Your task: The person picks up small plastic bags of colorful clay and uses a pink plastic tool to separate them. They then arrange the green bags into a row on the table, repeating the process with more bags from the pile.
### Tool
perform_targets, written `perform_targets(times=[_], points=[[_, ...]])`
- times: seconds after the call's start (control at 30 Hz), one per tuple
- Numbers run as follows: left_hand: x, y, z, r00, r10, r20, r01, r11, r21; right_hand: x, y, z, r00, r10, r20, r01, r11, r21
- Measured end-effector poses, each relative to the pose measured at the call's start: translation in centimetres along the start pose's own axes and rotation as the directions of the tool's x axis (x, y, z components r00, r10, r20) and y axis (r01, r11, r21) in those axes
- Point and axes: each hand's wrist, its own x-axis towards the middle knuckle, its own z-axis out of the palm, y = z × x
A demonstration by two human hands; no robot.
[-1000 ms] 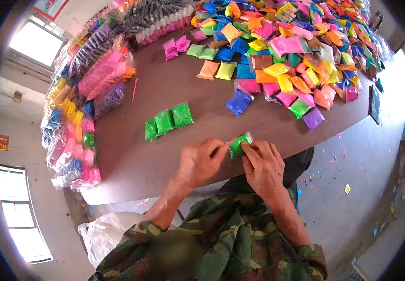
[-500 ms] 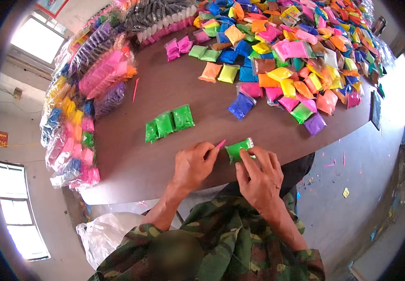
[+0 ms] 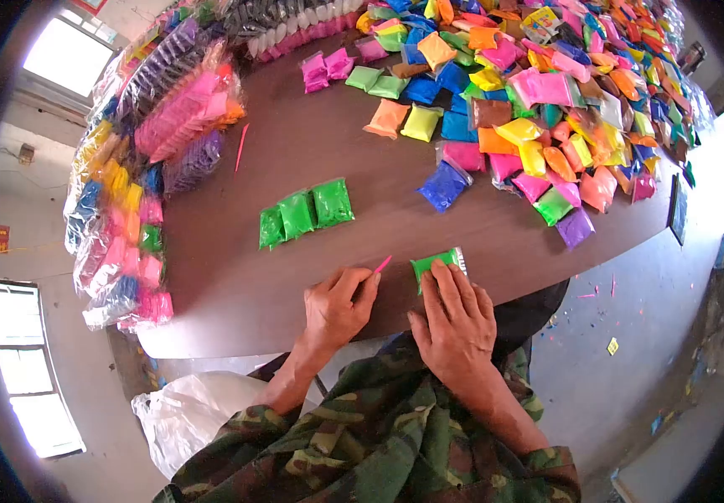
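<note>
a single green packet lies near the front edge of a brown table beneath the outstretched fingers of the right hand, its thumb spread aside, as the left hand pinches a slim pink stick. beyond sit three filled green packets; a multicolored heap of packets spreads farther right.

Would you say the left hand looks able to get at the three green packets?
Probably yes: only bare tabletop lies between the left hand and the green packets, though it holds a pink stick.
</note>
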Motion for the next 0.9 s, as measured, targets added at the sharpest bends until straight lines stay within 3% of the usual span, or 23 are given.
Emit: perform_targets(times=[0.27,0.37,0.73,0.9], points=[[-0.1,-0.7,0.5,0.999,0.019,-0.047,-0.021,0.999,-0.049,0.8,0.5,-0.5,0.995,-0.047,-0.084,0.046,0.999,-0.006],[-0.4,-0.4,-0.4,0.997,-0.036,-0.071,0.027,0.991,-0.128,1.1,0.3,-0.5,0.990,-0.038,-0.132,0.037,0.999,-0.015],[-3.1,-3.4,-4.3,0.973,-0.100,-0.207,0.106,0.994,0.017,1.8,-0.8,-0.2,0.972,0.136,-0.190,-0.136,0.991,0.014],[-2.9,-3.6,-4.3,0.978,-0.113,-0.173,0.112,0.994,-0.015,1.8,1.3,0.1,0.980,0.082,-0.179,-0.083,0.997,0.003]])
